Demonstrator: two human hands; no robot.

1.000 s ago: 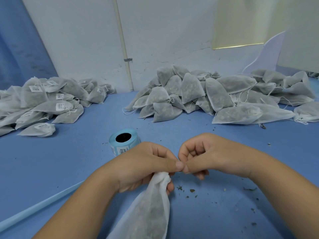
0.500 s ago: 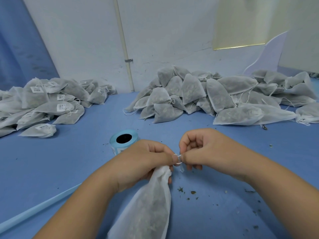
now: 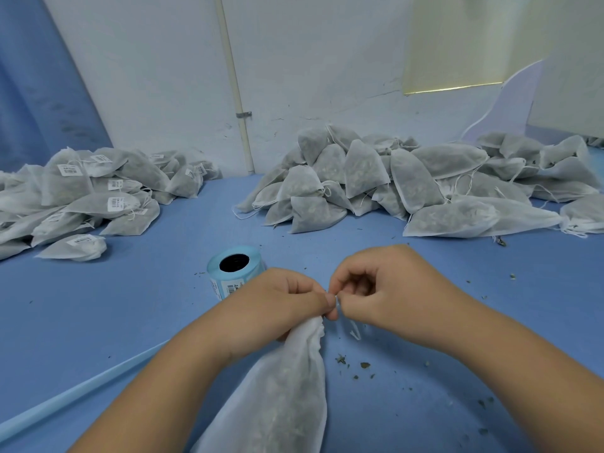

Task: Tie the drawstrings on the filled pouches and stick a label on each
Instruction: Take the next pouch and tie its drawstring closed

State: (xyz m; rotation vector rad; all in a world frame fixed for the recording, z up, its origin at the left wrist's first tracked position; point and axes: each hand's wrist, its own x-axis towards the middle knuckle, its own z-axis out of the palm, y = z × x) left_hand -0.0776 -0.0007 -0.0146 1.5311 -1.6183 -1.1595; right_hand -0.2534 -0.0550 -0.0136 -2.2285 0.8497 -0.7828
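1. Head view, the pouch: white, thin mesh cloth, long and plump, with dark filling showing through. It lies on the blue table at the near edge, between the forearms, its gathered neck pointing away from the person.
2. The left hand has its grip clenched round the puckered neck. The right hand has its grip pinched on the drawstring, thumb and forefinger meeting the left thumb tip; loose white ends hang just below it.
3. Since half a second ago, the small open loop of string between the two thumbs has closed up, and the ends now dangle lower. The pouch and the roll lie where they lay.
4. Count: two hands, one pouch in work, one pale blue roll of labels standing just beyond the left hand.
5. Two heaps at the wall: a labelled heap on the left and an unlabelled heap on the right, too many pouches in each to count.
6. Dark crumbs are scattered beside the pouch.
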